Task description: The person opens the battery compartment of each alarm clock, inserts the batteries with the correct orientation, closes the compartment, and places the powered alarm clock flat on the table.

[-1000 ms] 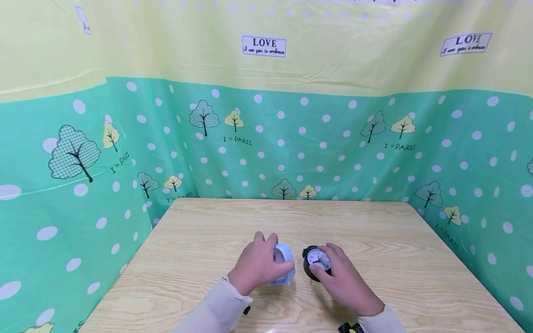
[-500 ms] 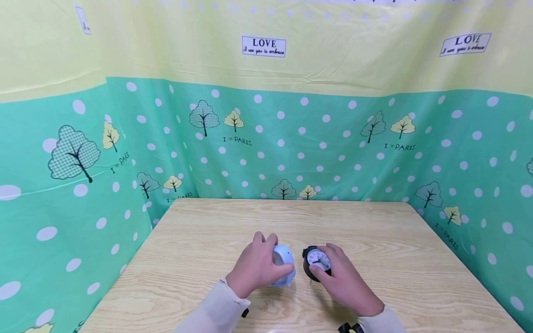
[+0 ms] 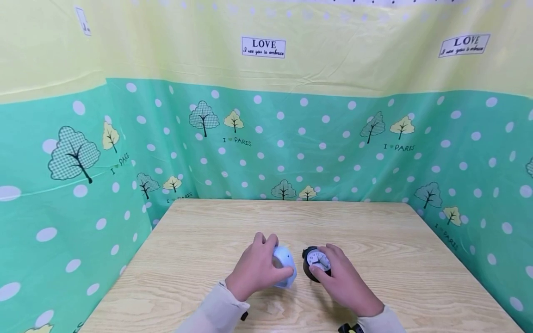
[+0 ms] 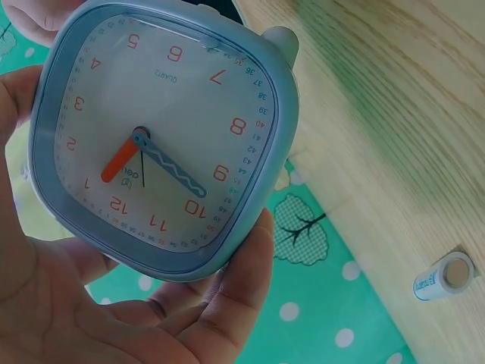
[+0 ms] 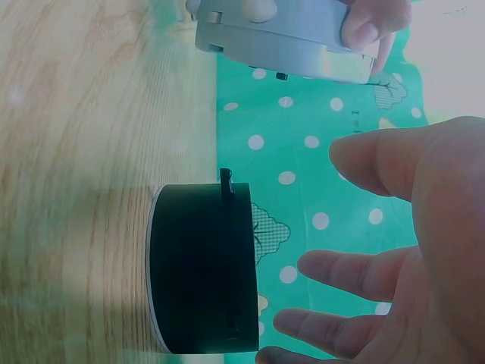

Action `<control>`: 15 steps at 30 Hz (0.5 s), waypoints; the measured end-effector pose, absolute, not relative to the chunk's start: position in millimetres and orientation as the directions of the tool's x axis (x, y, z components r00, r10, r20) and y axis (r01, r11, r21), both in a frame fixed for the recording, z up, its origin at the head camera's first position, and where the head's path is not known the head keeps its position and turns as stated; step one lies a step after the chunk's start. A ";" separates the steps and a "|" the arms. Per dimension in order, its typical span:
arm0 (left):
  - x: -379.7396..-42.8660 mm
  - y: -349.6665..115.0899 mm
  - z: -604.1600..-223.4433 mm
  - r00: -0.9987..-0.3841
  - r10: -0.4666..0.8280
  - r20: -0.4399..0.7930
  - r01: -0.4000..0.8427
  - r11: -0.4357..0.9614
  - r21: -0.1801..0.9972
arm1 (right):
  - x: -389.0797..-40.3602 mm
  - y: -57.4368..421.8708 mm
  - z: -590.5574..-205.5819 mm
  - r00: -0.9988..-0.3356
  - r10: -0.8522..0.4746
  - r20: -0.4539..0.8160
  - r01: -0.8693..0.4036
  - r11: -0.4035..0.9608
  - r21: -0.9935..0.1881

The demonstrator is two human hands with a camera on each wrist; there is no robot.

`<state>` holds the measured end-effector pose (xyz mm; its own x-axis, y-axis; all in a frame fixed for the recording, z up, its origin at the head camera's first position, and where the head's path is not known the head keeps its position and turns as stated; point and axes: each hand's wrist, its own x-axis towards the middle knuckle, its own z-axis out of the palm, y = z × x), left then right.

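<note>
My left hand [image 3: 256,268] grips a light blue alarm clock [image 3: 285,258] over the middle of the table. In the left wrist view, its squarish dial [image 4: 174,98] shows red numerals, with thumb and fingers around the casing. Just to the right, a round black alarm clock [image 3: 308,268] rests on the wooden table, its white dial tipped up. My right hand [image 3: 343,282] hovers over that clock's right side. From the right wrist, the black clock [image 5: 203,273] appears apart from the thumb and loosely spread fingers [image 5: 352,273]. Part of its dial is hidden in the head view.
A small white and blue cylinder with a tan end [image 4: 447,277] is on the table in the left wrist view; the head view does not show it. Green and yellow patterned cloth [image 3: 291,138] hangs behind and along both sides of the wooden table [image 3: 200,231].
The light blue clock has turned and tilted slightly in my left hand, its visible side shifting a little to the right. The right hand and the black clock have stayed in place.
</note>
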<state>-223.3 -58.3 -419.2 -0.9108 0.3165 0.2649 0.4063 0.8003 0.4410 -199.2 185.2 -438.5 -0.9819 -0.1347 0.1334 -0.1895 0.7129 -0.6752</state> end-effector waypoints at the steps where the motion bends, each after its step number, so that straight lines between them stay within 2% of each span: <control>1: -223.2 -58.7 -419.5 -0.910 0.318 0.267 0.409 0.799 0.441 | -199.2 185.1 -438.4 -0.982 -0.134 0.132 -0.189 0.713 -0.675; 15: -222.3 -63.4 -426.1 -0.900 0.332 0.283 0.430 0.785 0.447 | -199.5 184.9 -439.9 -0.981 -0.135 0.139 -0.194 0.713 -0.674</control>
